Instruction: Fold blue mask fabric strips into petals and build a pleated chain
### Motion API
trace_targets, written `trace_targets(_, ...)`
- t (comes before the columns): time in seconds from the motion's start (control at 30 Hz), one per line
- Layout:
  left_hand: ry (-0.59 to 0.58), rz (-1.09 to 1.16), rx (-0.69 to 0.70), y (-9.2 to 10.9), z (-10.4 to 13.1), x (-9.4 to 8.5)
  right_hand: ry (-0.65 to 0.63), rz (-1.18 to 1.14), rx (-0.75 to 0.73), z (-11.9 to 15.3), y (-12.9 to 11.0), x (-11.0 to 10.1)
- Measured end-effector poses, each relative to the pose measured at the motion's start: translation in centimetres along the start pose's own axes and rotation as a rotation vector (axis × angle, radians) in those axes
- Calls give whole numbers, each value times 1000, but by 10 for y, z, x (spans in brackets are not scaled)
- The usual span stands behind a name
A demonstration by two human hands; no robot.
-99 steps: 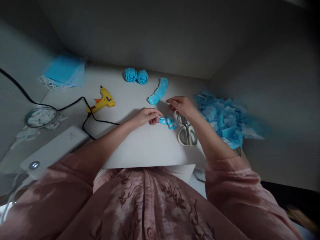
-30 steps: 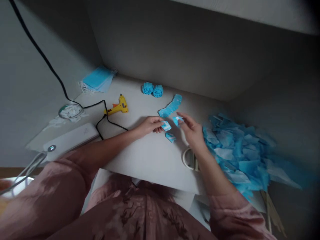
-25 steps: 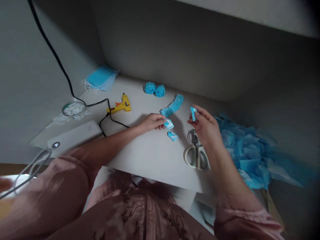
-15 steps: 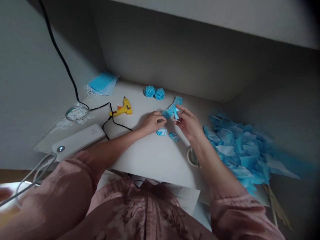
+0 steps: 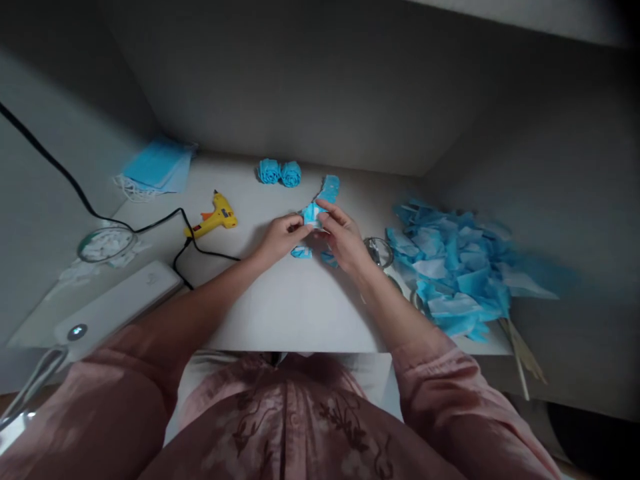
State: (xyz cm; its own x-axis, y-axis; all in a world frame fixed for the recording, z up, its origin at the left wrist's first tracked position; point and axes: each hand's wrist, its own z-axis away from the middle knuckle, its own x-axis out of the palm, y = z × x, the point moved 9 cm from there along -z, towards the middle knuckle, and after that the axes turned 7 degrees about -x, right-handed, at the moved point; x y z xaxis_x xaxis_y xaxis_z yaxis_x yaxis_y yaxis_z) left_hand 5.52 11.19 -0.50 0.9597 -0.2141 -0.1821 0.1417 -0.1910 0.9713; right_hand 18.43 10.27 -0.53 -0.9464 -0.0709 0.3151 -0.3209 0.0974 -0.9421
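Between my two hands is a small folded blue piece with a white patch (image 5: 312,214). My left hand (image 5: 281,241) pinches its left side with thumb and fingertips. My right hand (image 5: 345,239) holds the right side, its fingers curled over the top. Just behind my fingers a crinkled blue strip (image 5: 330,188) shows, its lower end hidden by the held piece and my hand. Two similar small pieces lie below on the table: a folded blue-and-white piece (image 5: 301,253) and another folded piece (image 5: 329,259), partly covered by my right hand.
Two blue rolled roses (image 5: 279,173) sit at the back. To the left are a yellow glue gun (image 5: 216,217) with its black cord, blue face masks (image 5: 156,165), a dish of white bits (image 5: 106,245) and a white power bank (image 5: 120,303). A blue scrap pile (image 5: 455,267) lies right, beside a tape roll (image 5: 379,252).
My left hand has come to the folded piece that my right hand held, and now both grip it. The camera view has shifted, so the table's things appear further left.
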Motion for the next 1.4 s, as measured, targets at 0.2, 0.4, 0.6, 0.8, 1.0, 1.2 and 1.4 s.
trace_targets(0.2,10,64,-50,0,0,-6,-78,93,26,-1,-7,2)
trace_targets(0.4,5,96,-71,5,2,-4,-104,197,-111,-2,-13,5)
trace_targets(0.6,-62,260,-168,-3,-1,-2,-134,176,-101,1,-11,8)
trace_targets(0.8,-155,342,-216,-6,-1,1,-207,137,-10,3,-5,12)
trace_targets(1.0,-233,231,-235,-2,3,5,-144,223,-7,-3,-15,-2)
trace_targets(1.2,-157,264,-213,-6,-2,-3,-108,307,-59,-6,-19,-7)
trace_targets(1.4,-98,441,-255,-14,-5,-4,-130,326,-86,-4,-17,-3)
